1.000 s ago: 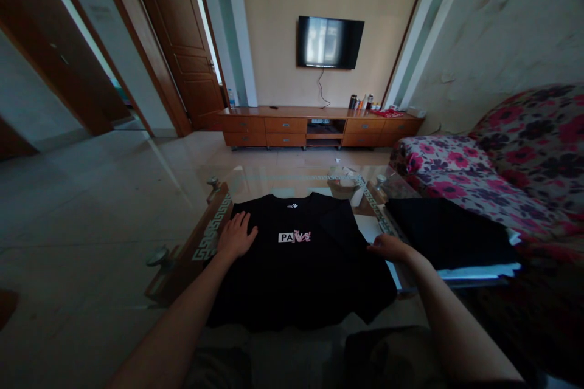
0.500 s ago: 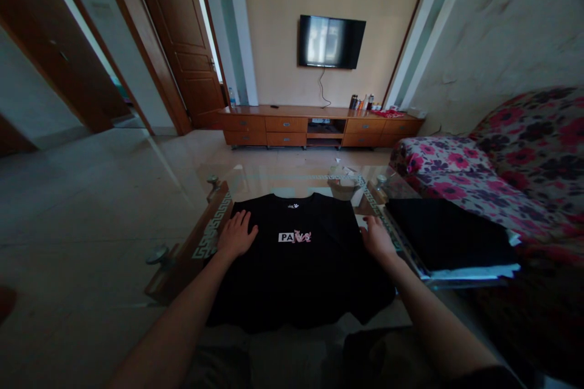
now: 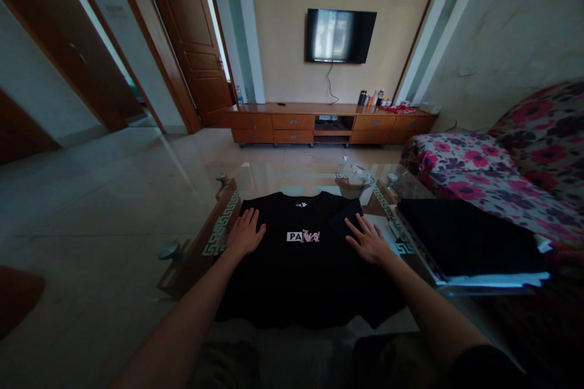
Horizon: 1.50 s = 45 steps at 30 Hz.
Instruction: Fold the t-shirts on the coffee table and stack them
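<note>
A black T-shirt (image 3: 305, 279) with a white and pink print on its chest lies spread on a glass table (image 3: 264, 175), neckline on the far side. My left hand (image 3: 246, 232) rests flat on the shirt's left upper side, fingers stretched out. On the opposite side, my right hand (image 3: 367, 240) lies with spread fingers on the right upper part, where the sleeve appears turned in over the body. Neither hand grips anything. To the right of my right forearm is a stack of folded clothes (image 3: 469, 237), black on top with white below.
A flower-patterned sofa (image 3: 465, 155) stands at the right. Beyond the table is a long wooden cabinet (image 3: 292, 121) with several bottles (image 3: 371, 98) on it, under a wall-mounted television (image 3: 340, 35). Round metal fittings (image 3: 170, 249) stick out at the table's left side.
My right hand has moved inward from the shirt's right edge onto the cloth, and its fingers have spread. The right sleeve now appears folded over. My left hand stays flat. The view has shifted slightly.
</note>
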Each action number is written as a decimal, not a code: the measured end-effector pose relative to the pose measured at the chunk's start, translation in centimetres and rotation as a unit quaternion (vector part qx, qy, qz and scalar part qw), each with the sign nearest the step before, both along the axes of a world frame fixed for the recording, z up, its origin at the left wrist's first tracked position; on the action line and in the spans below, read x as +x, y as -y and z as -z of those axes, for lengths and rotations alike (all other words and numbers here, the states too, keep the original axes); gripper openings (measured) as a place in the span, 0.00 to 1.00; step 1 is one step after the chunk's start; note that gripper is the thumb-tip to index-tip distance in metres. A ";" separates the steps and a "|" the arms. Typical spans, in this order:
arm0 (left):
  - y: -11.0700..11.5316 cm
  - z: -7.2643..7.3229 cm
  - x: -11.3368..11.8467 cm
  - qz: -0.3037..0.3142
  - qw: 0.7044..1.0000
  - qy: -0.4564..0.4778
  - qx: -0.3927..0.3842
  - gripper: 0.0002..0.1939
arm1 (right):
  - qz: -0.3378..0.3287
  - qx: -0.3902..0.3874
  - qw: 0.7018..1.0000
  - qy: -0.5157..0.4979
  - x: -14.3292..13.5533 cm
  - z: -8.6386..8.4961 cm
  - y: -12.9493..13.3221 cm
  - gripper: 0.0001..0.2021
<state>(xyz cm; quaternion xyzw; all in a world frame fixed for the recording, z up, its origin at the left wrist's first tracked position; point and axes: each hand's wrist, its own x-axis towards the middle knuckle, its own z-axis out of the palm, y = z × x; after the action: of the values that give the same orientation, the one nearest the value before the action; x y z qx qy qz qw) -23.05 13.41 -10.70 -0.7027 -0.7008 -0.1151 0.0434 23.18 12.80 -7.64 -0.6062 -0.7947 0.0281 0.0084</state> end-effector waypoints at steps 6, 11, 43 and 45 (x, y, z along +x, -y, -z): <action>0.2 -0.5 0.2 -0.001 1.000 0.009 0.000 0.36 | 0.002 -0.006 1.000 0.006 0.2 -0.7 0.7 0.38; 0.1 -0.2 0.3 -0.005 1.000 0.014 0.011 0.36 | 0.068 -0.011 0.998 0.003 -0.1 0.4 1.0 0.47; -3.1 -1.7 2.1 0.115 0.993 0.021 -0.027 0.34 | 0.058 0.025 0.998 -0.018 -1.0 1.0 -5.3 0.44; -4.3 -1.5 2.3 0.111 0.993 0.024 -0.024 0.34 | 0.061 0.025 0.998 -0.017 -0.8 1.0 -6.5 0.44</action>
<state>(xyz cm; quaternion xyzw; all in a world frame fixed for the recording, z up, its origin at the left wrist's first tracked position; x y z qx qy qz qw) -20.73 17.75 -9.23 -0.7740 -0.6219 -0.1187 -0.0032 22.38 19.35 -8.66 -0.6525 -0.7566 0.0183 0.0386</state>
